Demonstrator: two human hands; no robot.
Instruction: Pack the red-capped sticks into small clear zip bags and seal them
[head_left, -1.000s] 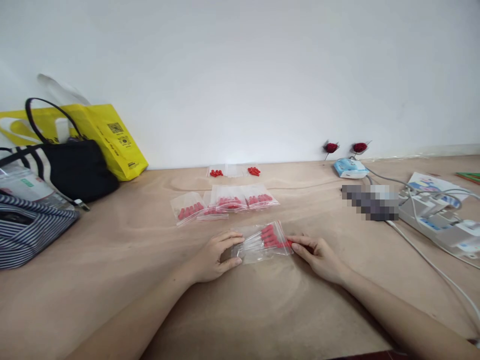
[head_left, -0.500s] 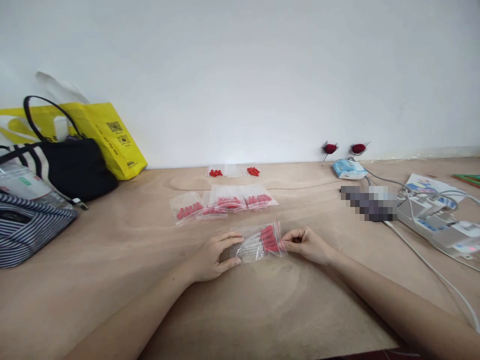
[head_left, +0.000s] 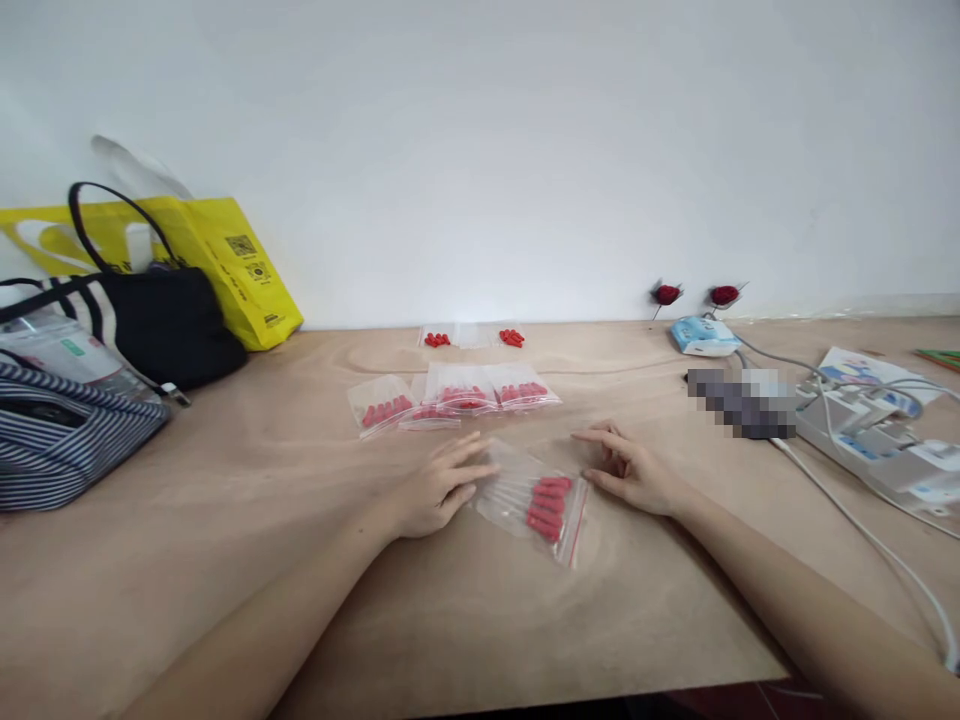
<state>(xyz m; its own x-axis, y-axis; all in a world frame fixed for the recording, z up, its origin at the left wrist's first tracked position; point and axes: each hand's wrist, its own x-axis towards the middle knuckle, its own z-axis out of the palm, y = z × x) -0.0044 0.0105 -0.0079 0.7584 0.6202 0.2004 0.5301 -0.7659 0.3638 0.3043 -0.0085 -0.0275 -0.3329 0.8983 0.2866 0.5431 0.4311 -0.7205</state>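
Head view: a wooden table [head_left: 225, 500] meets a white wall [head_left: 480, 150].

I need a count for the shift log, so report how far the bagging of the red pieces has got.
Done: four filled bags lie in a row mid-table. In hand: a fifth bag of red pieces lies flat between the hands; the left hand rests on its clear end, the right hand sits open beside it. Whether it is sealed cannot be told. Left: two small red piles on clear bags by the wall.
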